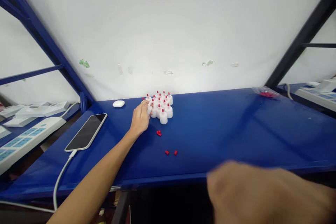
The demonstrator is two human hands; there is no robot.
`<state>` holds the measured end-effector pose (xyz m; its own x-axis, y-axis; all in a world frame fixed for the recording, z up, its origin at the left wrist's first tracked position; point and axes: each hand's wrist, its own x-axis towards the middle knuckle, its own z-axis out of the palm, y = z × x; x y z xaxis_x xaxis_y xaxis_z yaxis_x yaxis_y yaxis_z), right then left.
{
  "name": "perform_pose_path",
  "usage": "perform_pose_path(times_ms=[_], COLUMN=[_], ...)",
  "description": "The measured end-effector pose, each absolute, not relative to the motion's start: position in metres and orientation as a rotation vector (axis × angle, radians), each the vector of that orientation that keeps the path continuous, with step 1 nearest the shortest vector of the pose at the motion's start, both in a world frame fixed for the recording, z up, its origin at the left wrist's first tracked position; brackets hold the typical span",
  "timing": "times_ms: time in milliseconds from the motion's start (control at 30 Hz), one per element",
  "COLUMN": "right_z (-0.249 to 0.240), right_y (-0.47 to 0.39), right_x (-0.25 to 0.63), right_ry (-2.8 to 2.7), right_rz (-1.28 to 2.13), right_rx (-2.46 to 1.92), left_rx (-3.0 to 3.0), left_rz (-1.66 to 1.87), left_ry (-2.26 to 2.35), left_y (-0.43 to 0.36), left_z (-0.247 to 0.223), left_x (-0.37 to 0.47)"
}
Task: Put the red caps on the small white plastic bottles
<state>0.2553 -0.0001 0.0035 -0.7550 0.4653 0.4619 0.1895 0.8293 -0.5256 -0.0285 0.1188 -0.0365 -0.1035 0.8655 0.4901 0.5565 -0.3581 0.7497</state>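
My left hand (141,117) is closed at the left side of a tight group of small white squeeze bottles (163,117) with red tips. Its fingers pinch a small white bottle (149,108), mostly covered by the hand and tilted. Nearer to me lie a few loose red caps (159,133), with two more red caps (175,153) closer to the table's front edge. Large and smeared by motion, my right hand (246,192) is low in front of the table edge. Its fingers cannot be made out, nor whether it holds anything.
A phone (86,132) on a white charging cable (61,178) lies at the left of the blue table (223,129). Behind it is a white oval case (118,104). A clear bag (266,92) with red pieces sits at the back right. Blue posts (52,47) flank the left side.
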Motion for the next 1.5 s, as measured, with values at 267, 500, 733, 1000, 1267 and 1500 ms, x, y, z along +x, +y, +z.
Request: perform_pose_path(times_ms=[267,500,733,1000,1267,1500], right_z=[-0.016,-0.031,-0.033,-0.032,-0.035,-0.034], right_y=[0.111,0.131,0.127,0.116,0.112,0.112], right_x=[0.181,0.161,0.163,0.167,0.164,0.165], right_ry=[-2.761,-2.814,-2.601,-1.9,-1.913,-1.923], right_rz=[0.289,0.294,0.335,0.809,0.87,0.928], right_rx=[-0.621,-0.462,-0.525,-0.692,-0.63,-0.639], left_rx=[2.17,2.289,2.349,2.554,2.531,2.316], left_rz=[1.154,1.076,1.194,1.045,0.981,1.079], left_ry=[1.634,1.652,1.692,1.559,1.487,1.566], left_y=[0.112,0.113,0.109,0.106,0.104,0.106], left_z=[-0.031,-0.032,-0.032,-0.031,-0.03,-0.025], left_x=[-0.031,-0.031,-0.033,-0.033,-0.032,-0.028])
